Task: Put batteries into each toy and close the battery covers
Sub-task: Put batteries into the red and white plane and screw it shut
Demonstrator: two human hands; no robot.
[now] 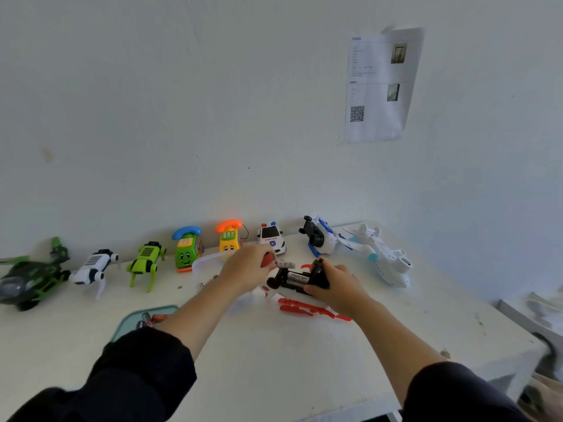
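Note:
A red, white and black toy (pixel 292 287) lies upside down at the middle of the white table (pixel 274 360), its battery bay open with a black battery (pixel 298 277) lying in it. My right hand (pixel 336 287) grips the toy's right side. My left hand (pixel 246 266) is over the toy's left end and holds a small grey-white battery (pixel 285 264) just above the bay. The toy's red blades (pixel 307 309) stick out beneath my right wrist.
Along the wall stand a green helicopter (pixel 27 278), a white robot dog (pixel 91 269), a green robot dog (pixel 146 263), two toy phones (pixel 186 248), a police car (pixel 271 237), a blue-white toy (pixel 323 239) and a white plane (pixel 384 260). A clear tub (pixel 207 261) and a teal tray (pixel 143 319) sit to the left.

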